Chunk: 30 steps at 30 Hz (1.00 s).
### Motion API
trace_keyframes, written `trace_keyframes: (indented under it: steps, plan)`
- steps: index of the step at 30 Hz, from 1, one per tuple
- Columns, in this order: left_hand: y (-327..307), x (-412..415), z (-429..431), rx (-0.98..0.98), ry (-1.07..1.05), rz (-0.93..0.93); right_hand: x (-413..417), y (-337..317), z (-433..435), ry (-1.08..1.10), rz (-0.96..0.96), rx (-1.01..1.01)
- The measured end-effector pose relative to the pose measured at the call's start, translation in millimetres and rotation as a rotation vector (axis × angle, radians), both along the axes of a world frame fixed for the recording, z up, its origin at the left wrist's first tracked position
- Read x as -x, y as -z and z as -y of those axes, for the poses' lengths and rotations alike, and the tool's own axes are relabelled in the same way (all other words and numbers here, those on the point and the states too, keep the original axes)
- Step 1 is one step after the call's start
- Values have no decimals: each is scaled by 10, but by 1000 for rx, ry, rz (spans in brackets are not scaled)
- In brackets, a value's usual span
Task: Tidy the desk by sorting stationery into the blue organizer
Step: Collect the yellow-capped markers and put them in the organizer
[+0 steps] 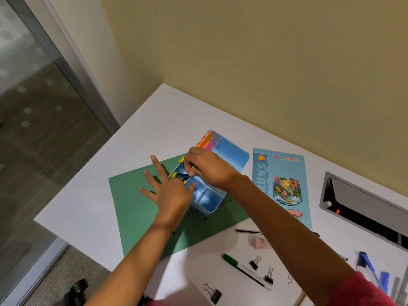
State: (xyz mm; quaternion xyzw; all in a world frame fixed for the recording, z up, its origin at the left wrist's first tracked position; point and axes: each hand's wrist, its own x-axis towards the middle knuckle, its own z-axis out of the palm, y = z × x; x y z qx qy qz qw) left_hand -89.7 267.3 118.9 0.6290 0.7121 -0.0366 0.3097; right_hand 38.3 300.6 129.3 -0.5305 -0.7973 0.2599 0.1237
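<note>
Closest to the camera, below both forearms, lies a black binder clip (215, 294) on the white desk (154, 120). At the left, the left hand (170, 193) lies open on a green folder (132, 206), with its fingers straight and spread. Its thumb touches the near rim of the blue organizer (231, 155). The organizer stands on the folder, just right of the left hand and under the right hand (207, 168). The right hand's fingers are curled and pinch a small yellow-and-dark item (182, 160) over the organizer's left compartment; what it is I cannot tell. Coloured paper sheets (205, 140) stand in the rear compartment, beyond the right hand. Right of that hand lies a light blue booklet (280, 184). Beside the right forearm, on its near side, lie a green marker (245, 272) and two more binder clips (255, 262). On the forearm's far right side are blue pens (371, 268).
</note>
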Motion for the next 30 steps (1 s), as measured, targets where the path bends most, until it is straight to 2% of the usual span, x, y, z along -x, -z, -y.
trace_keyframes:
  steps: [5, 13, 26, 30]
  plan:
    - [69, -28, 14, -145, -57, 119, -82, 61, -17, 25, 12, 13]
    - [159, -1, 39, -300, -65, 227, -93, 153, 29, 127, 6, -92]
    - [129, 43, 115, -324, -127, 230, -5, 228, 220, 325, -137, -177]
    - [132, 59, 133, -295, -128, 279, 3, 250, 278, 359, -127, -185]
